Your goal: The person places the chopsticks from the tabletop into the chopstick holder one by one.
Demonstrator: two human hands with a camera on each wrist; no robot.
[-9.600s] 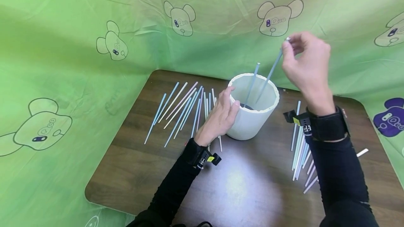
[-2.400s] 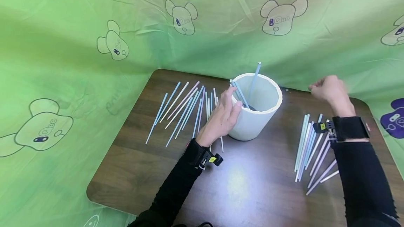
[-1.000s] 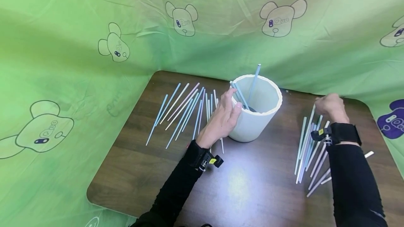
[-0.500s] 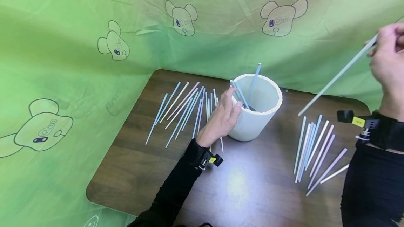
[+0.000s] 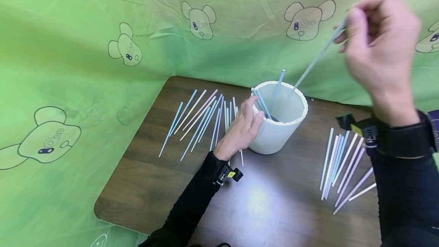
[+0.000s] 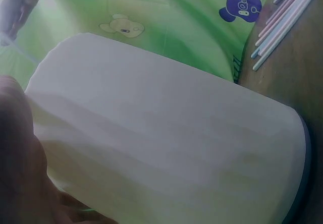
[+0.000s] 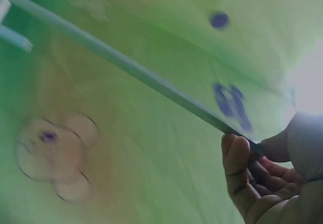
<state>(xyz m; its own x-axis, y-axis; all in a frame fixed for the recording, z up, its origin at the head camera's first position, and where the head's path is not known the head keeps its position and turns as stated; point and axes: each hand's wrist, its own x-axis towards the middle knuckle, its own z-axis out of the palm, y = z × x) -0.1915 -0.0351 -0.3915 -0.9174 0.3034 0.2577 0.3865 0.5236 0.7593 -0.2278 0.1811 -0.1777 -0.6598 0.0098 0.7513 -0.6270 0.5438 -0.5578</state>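
My right hand point(image 5: 384, 48) pinches one end of a pale blue-green straw point(image 5: 319, 56) between thumb and fingers. The straw slants down to the left, its lower end overlapping the mouth of a white bucket point(image 5: 274, 136) in the head view. In the right wrist view the straw point(image 7: 136, 72) runs from the fingertips to the upper left. My left hand point(image 5: 240, 127) holds the bucket's left side at the rim, thumb and fingers spread around it. Several blue straws point(image 5: 278, 83) lean inside the bucket. The left wrist view shows mostly the bucket's outer wall point(image 6: 166, 118).
A group of blue, white and purple straws point(image 5: 202, 117) lies left of the bucket, partly hidden behind the left hand. More straws point(image 5: 337, 167) lie to the right, beside the right forearm. The brown table point(image 5: 137, 190) backs onto a green printed curtain point(image 5: 233, 56).
A second blue straw went into the bucket. My right hand then took a pale straw from the right-hand group, lifted it and brought it left over the bucket. The left hand stayed at the rim.
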